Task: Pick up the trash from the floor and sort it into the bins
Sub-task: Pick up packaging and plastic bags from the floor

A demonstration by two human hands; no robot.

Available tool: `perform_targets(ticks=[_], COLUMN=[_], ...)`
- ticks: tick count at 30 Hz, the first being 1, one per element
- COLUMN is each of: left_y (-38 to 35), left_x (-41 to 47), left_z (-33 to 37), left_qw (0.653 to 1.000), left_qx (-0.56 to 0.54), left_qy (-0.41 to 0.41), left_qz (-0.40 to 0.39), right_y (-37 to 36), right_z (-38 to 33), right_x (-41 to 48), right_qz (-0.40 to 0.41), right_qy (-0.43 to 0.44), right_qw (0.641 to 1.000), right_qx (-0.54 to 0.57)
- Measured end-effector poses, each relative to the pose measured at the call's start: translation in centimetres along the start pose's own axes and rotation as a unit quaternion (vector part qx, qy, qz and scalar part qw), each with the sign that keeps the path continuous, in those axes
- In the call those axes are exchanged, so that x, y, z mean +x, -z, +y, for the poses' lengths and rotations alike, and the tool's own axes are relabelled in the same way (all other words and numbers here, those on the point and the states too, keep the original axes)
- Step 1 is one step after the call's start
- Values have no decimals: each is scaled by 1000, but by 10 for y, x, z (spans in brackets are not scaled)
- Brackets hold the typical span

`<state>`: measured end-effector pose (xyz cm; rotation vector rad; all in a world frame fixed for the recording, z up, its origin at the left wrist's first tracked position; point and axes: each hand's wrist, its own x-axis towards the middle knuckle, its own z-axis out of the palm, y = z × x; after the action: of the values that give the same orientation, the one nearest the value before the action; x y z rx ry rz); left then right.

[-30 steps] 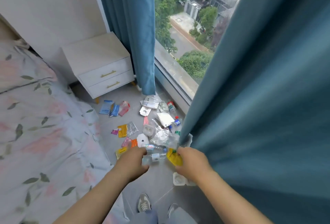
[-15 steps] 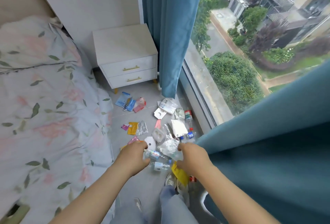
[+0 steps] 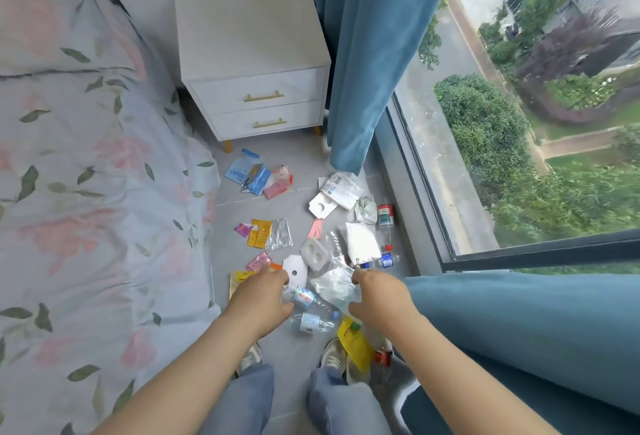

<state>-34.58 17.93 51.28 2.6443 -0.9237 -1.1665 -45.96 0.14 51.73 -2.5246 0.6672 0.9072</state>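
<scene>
Floor (image 3: 304, 355) litter: left hand (image 3: 261, 299) grips clear bottle (image 3: 306, 297); right hand (image 3: 379, 297) pinches clear plastic bag (image 3: 334, 284); yellow packet (image 3: 355, 341) beneath.

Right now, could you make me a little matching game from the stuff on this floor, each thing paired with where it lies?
Things:
1. Blue packets
2. Red-labelled bottle
3. Yellow packet
4. White tray

Places:
A. Beside the window frame
B. Touching a clear bag, mid-floor
C. Just in front of the nightstand
D. Just beyond the two hands, in the pile

Pairs: 1-C, 2-A, 3-B, 4-D
</scene>
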Motion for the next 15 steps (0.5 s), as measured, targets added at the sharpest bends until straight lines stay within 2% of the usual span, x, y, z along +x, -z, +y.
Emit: perform_targets(ticks=[7, 11, 15], left_y=[-62, -106, -152], left_x=[96, 162, 234], left_z=[-54, -86, -130], left_qw=[1000, 1000, 999], left_qx=[-15, 4, -21], left_qy=[5, 11, 23], left_qz=[4, 9, 27], right_y=[-63, -116, -175], right_z=[8, 14, 19], right_x=[109, 182, 263], right_qz=[13, 11, 10], right_qy=[-2, 5, 15], right_qw=[1000, 1000, 1000], right_qx=[3, -4, -5])
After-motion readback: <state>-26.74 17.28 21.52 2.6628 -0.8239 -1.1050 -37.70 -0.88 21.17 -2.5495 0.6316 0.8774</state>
